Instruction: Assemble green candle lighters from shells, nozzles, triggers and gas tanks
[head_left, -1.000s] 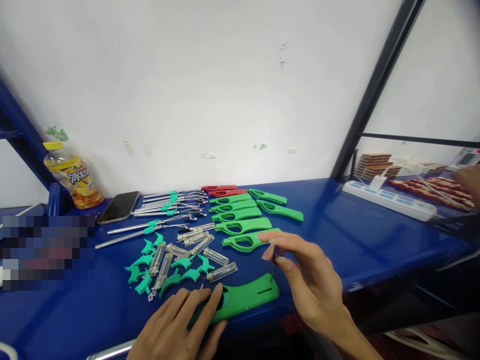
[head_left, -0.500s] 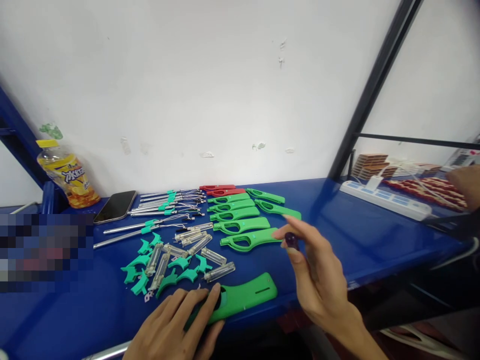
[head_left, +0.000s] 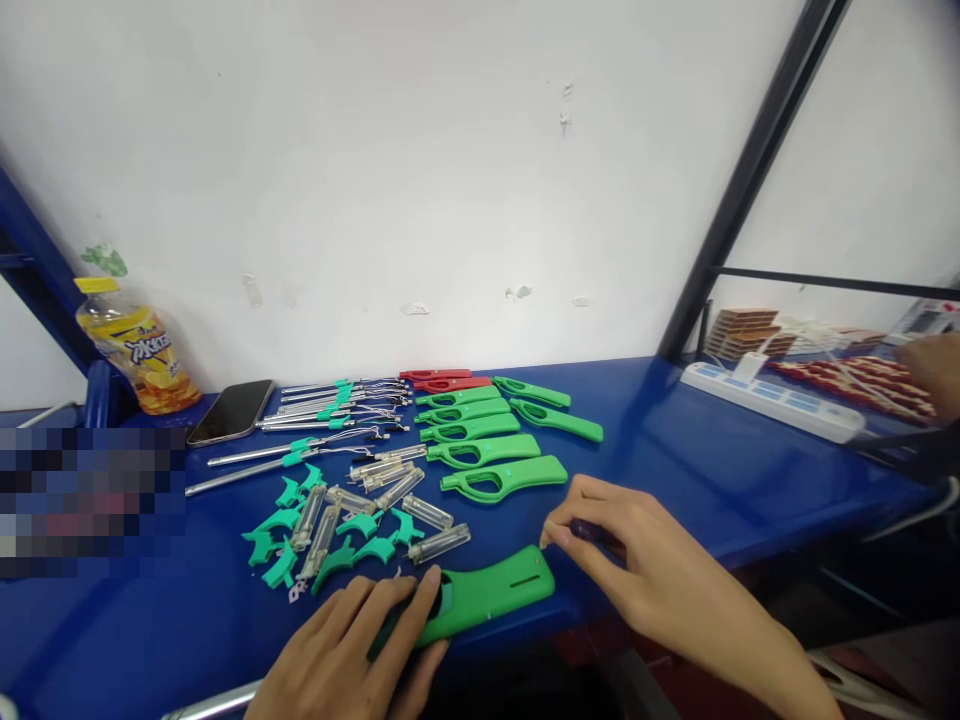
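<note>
Head view: green casing (head_left: 491, 594) lying at the near edge of the blue table (head_left: 645, 450).
The left hand's (head_left: 349, 640) fingers curl over its looped end, gripping it; the right hand's (head_left: 652, 560) fingers close on a dark tool handle (head_left: 597, 533), beside the slotted end. The casing looks light, stiff and a little slippery (smooth plastic, I'd guess), best held around its middle. Beyond lie seven green handle pieces (head_left: 525, 474) and two red ones (head_left: 453, 384), plus one bottle (head_left: 150, 360) and one phone (head_left: 231, 412); the clear tubes (head_left: 440, 543) overlap too much to count surely.
</note>
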